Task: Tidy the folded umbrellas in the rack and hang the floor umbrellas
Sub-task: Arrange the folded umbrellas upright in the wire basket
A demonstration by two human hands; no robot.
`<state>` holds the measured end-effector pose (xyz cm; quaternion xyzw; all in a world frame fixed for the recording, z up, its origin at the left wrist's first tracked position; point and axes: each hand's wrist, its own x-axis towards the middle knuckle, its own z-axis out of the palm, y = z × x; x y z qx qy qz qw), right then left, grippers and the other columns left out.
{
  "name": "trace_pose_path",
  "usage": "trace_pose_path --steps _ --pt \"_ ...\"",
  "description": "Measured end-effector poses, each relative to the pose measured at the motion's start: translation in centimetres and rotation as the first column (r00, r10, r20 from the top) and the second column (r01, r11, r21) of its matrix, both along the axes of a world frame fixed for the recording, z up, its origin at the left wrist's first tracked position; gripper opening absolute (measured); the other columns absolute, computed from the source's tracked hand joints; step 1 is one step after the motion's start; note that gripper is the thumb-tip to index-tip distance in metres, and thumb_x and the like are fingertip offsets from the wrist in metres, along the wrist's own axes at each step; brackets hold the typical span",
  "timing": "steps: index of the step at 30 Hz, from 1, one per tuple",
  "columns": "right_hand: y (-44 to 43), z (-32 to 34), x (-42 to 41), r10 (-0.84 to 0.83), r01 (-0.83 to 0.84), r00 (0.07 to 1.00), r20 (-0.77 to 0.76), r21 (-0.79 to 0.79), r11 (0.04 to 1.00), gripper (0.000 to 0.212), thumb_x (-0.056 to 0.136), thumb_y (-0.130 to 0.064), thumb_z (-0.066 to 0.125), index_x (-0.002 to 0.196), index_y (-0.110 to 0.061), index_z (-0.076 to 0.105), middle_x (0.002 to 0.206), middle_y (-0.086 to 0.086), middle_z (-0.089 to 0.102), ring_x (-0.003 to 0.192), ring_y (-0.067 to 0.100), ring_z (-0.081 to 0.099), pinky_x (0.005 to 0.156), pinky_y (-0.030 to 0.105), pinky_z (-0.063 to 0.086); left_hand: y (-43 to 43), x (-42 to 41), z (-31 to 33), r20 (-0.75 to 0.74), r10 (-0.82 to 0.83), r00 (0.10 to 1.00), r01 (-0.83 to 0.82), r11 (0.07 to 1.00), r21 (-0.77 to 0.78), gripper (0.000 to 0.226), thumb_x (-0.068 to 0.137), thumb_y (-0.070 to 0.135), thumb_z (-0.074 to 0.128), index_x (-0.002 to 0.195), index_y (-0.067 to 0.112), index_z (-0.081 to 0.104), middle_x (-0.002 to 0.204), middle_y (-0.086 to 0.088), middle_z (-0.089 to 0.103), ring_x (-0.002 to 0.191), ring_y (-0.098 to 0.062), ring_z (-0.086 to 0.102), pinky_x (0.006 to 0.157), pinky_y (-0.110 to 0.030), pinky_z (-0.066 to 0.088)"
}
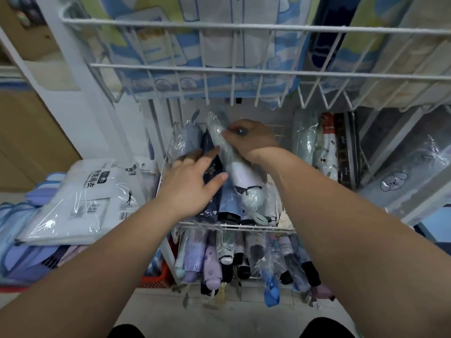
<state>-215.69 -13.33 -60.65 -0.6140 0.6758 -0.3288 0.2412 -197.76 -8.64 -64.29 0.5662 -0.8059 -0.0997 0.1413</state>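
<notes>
At the rack's middle wire basket [244, 226], our right hand [251, 140] grips a mint folded umbrella [240, 175] near its far end, which we judge light, stiff and slippery in its plastic sleeve, while our left hand [190, 186], fingers spread, steadies the navy umbrellas [209, 145] beside it.

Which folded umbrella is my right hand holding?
The pale mint umbrella in clear wrap, slanted atop the others; your right hand grips its far end.

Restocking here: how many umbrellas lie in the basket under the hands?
4 in sight: pale blue umbrella at far left, navy umbrella under the left hand, blue umbrella beside it, mint umbrella gripped by the right hand. More may hide beneath the arms.
</notes>
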Motion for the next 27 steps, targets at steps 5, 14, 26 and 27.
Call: trace_pose_path --steps 5,14,26,27 --pt "2.3 -1.1 -1.5 0.084 -0.132 0.956 0.281 0.156 0.979 0.049 0.089 -0.035 0.061 0.135 -0.051 0.056 0.124 -0.008 0.063 0.097 0.016 0.064 0.076 0.032 0.054 -0.6 -0.9 -0.4 -0.107 -0.008 0.994 0.016 0.997 0.074 0.087 0.08 0.083 0.017 0.156 0.041 0.025 0.151 -0.01 0.049 0.145 -0.035 0.031 0.116 -0.054 0.029" --pt "3.5 -3.7 0.8 0.102 -0.1 0.978 0.183 -0.022 0.995 0.063 0.085 -0.025 0.077 0.143 -0.029 0.055 0.139 0.003 0.06 0.121 0.018 0.061 0.104 0.033 0.05 -2.0 0.3 0.9 -0.062 -0.02 0.998 0.024 0.997 0.072 0.091 0.083 0.067 0.051 0.16 0.027 0.021 0.163 -0.008 0.033 0.153 -0.032 0.02 0.119 -0.056 0.024" --pt "10.2 -6.2 -9.1 -0.272 0.279 0.96 0.063 -0.255 0.926 0.032 0.091 -0.031 0.07 0.119 -0.017 0.069 0.108 0.003 0.062 0.093 0.016 0.061 0.084 0.028 0.05 2.3 -7.3 2.7 -0.009 -0.125 0.992 0.123 0.986 -0.113 0.074 0.09 0.056 0.062 0.151 0.02 0.04 0.145 -0.016 0.049 0.129 -0.041 0.045 0.107 -0.045 0.04" --pt "11.1 -7.0 -10.3 -0.32 0.318 0.947 0.039 -0.269 0.909 0.032 0.091 -0.032 0.07 0.119 -0.017 0.068 0.105 0.003 0.062 0.094 0.018 0.061 0.083 0.028 0.049 2.7 -8.5 2.6 -0.037 -0.166 0.985 0.162 0.982 -0.099 0.073 0.09 0.054 0.062 0.151 0.021 0.04 0.143 -0.015 0.05 0.128 -0.04 0.045 0.107 -0.044 0.04"
